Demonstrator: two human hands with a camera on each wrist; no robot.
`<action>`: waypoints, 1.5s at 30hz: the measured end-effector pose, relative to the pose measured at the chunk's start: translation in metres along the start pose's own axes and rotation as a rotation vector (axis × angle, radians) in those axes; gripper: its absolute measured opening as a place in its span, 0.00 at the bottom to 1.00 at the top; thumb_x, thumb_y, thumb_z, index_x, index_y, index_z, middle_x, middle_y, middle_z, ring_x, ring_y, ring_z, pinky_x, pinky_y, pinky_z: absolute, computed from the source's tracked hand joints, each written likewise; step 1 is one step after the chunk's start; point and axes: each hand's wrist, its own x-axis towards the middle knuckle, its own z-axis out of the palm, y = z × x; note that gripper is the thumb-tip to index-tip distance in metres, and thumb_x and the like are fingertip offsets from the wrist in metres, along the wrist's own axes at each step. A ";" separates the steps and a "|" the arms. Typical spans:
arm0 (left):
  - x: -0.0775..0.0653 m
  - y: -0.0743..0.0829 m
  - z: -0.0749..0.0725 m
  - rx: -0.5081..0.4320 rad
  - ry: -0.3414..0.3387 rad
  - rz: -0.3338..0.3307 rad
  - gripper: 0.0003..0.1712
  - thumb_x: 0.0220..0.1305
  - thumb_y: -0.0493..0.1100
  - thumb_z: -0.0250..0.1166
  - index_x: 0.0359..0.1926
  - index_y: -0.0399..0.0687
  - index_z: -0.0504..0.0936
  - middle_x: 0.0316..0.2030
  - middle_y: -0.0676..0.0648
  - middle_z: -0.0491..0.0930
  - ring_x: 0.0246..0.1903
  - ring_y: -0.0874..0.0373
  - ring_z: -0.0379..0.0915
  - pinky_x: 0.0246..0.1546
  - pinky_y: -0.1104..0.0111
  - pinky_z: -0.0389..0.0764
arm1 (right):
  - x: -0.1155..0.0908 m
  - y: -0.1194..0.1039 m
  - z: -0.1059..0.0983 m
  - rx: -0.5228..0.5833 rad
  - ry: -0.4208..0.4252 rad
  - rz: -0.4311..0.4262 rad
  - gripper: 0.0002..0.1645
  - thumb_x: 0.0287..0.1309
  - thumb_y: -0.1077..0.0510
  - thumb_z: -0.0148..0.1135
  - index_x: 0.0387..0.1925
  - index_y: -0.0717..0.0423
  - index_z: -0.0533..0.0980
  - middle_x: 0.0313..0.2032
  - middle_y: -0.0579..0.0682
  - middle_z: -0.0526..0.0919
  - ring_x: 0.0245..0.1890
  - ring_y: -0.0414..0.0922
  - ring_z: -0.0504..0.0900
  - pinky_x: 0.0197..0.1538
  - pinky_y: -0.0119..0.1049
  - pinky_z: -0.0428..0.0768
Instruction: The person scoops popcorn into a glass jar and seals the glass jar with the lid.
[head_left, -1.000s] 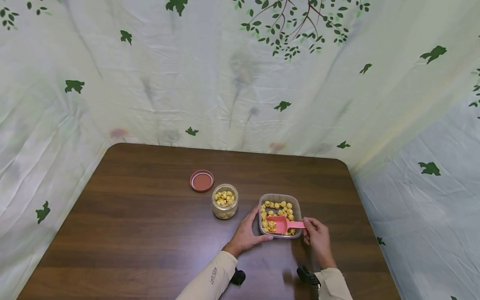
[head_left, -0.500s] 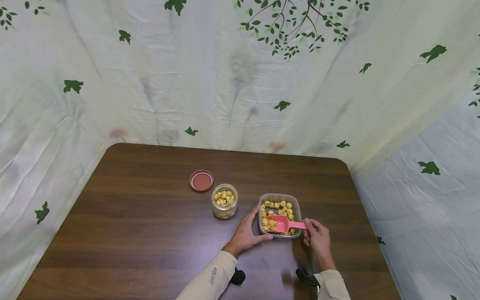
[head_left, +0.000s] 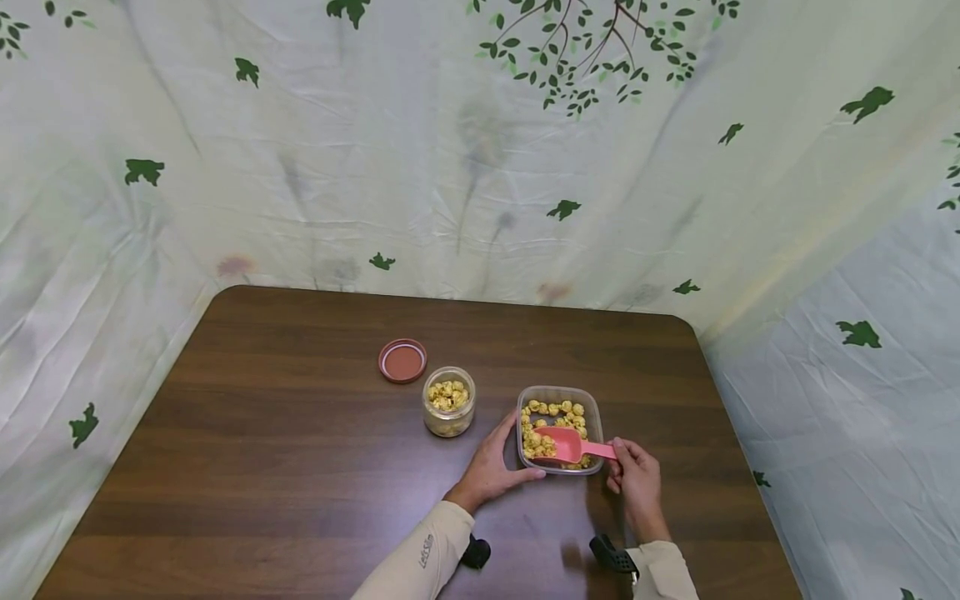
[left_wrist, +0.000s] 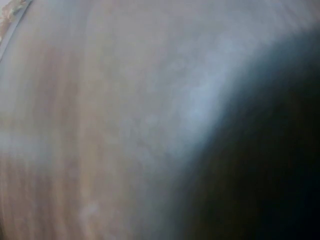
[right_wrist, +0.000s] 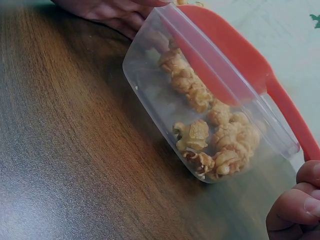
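The right hand (head_left: 639, 483) pinches the end of a pink scoop (head_left: 572, 447) by its handle, thumb and fingertips together on it, with the handle slanting out over the right-hand rim of a clear plastic container (head_left: 570, 472). The scoop's bowl sits inside that container with its mouth toward the left, and golden popcorn pieces (head_left: 577, 411) lie at and around the mouth, with others along the container's far and right walls. The left hand (head_left: 491, 467) is clamped round the container's near left corner, thumb along the near side and fingers on the left side. The container stands upright on a dark brown wooden table (head_left: 300, 467), nearer the table's right edge than its left and well apart from the far right corner. To the left of it, near but not touching, an uncovered glass jar (head_left: 448, 427) stands upright with more popcorn (head_left: 447, 394) inside. Beyond the jar and further left, toward the table's far edge, a red lid (head_left: 402, 362) lies flat on the wood, just beside the jar. Pale sleeves (head_left: 423, 550) cover both forearms, and a black device (head_left: 611, 554) sits at the right wrist. Past the far edge hangs a whitish cloth (head_left: 420, 183) printed with green leaves; the left wrist view is too blurred to add detail
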 end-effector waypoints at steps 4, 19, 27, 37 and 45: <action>0.000 0.001 -0.001 0.007 -0.002 0.000 0.60 0.45 0.55 0.78 0.73 0.40 0.56 0.70 0.38 0.59 0.69 0.46 0.55 0.67 0.52 0.59 | 0.001 0.003 -0.002 0.043 0.010 0.007 0.15 0.73 0.56 0.47 0.41 0.66 0.73 0.20 0.46 0.67 0.18 0.38 0.64 0.18 0.28 0.64; 0.002 0.000 0.000 0.014 -0.001 0.017 0.60 0.45 0.56 0.78 0.73 0.42 0.56 0.70 0.39 0.60 0.69 0.47 0.55 0.67 0.54 0.58 | 0.001 0.007 -0.004 0.177 0.033 0.030 0.16 0.73 0.57 0.46 0.44 0.68 0.72 0.20 0.45 0.69 0.18 0.38 0.64 0.18 0.27 0.65; 0.002 0.001 -0.001 0.006 0.001 0.018 0.60 0.45 0.56 0.78 0.73 0.43 0.55 0.70 0.39 0.60 0.69 0.46 0.55 0.67 0.52 0.58 | -0.001 0.007 -0.005 0.249 0.038 0.012 0.15 0.72 0.57 0.48 0.41 0.67 0.74 0.18 0.45 0.68 0.17 0.38 0.64 0.17 0.27 0.65; 0.001 0.000 -0.002 -0.003 0.004 0.014 0.61 0.45 0.56 0.78 0.74 0.45 0.54 0.71 0.40 0.58 0.69 0.45 0.54 0.67 0.51 0.58 | -0.002 0.005 -0.006 0.265 0.050 0.028 0.16 0.72 0.56 0.49 0.40 0.66 0.75 0.18 0.46 0.69 0.16 0.38 0.64 0.17 0.27 0.65; -0.001 0.001 -0.004 -0.028 0.007 -0.026 0.61 0.45 0.56 0.78 0.75 0.47 0.53 0.71 0.40 0.57 0.70 0.45 0.53 0.67 0.51 0.58 | 0.003 -0.005 -0.009 0.259 0.068 0.003 0.15 0.71 0.55 0.50 0.37 0.63 0.76 0.17 0.45 0.68 0.16 0.38 0.63 0.16 0.27 0.64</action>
